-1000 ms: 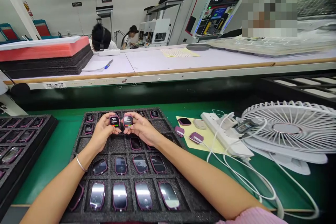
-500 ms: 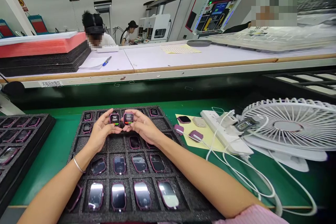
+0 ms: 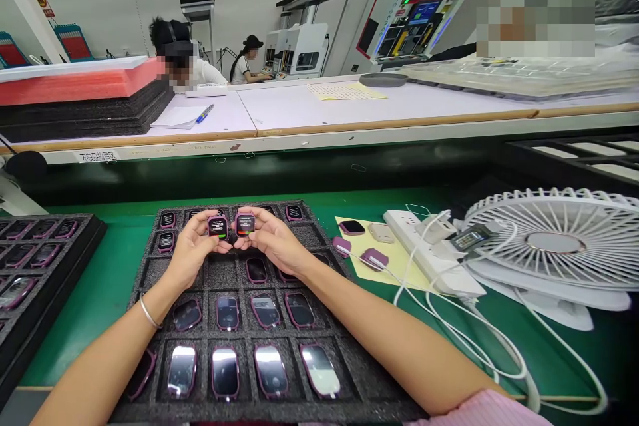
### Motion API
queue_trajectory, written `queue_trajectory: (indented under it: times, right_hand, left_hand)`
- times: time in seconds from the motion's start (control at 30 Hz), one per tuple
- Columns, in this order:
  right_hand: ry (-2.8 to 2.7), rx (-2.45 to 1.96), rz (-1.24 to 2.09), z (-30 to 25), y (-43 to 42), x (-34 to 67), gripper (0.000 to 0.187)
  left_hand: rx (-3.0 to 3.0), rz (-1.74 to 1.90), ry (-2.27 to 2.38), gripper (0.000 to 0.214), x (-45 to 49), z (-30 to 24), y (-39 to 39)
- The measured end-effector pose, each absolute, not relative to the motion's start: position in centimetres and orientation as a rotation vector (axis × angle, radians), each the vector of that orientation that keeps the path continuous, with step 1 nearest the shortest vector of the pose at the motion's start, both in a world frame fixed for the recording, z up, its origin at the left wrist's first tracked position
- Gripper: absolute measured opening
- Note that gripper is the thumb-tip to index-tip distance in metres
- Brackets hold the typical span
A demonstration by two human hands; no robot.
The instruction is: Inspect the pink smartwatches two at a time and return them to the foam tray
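My left hand (image 3: 192,251) pinches a small purple-edged smartwatch body (image 3: 218,226) with its screen lit. Right beside it, my right hand (image 3: 272,243) pinches a second lit watch body (image 3: 245,223). Both are held side by side, screens facing me, just above the far half of a black foam tray (image 3: 150,266). The tray's pockets hold several more watch bodies with dark screens (image 3: 270,369), mostly in the near rows. A silver bracelet circles my left wrist.
Another foam tray of watches (image 3: 30,259) lies at the left. To the right are a yellow sheet with loose watch bodies (image 3: 373,258), a white power strip (image 3: 424,253) with cables, and a white fan (image 3: 554,246). Other people sit beyond a white bench (image 3: 349,110).
Both hands keep holding the two watches side by side in almost the same spot. The view has shifted slightly; a person at the far bench has raised their head.
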State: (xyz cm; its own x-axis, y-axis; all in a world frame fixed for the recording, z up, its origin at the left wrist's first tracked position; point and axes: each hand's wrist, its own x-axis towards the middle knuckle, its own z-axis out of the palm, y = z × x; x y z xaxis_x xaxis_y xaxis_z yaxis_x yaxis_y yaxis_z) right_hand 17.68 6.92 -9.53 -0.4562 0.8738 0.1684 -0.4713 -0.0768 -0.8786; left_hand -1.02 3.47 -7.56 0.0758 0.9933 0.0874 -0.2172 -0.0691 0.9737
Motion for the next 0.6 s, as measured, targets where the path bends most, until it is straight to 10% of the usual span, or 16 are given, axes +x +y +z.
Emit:
queue_trajectory:
  times: [0.6]
  right_hand:
    - [-1.197,-0.516,1.706,-9.08,6.69,17.82,0.047]
  left_hand:
    - [1.168,1.284,0.935,0.053,-1.05,-7.97,3.62]
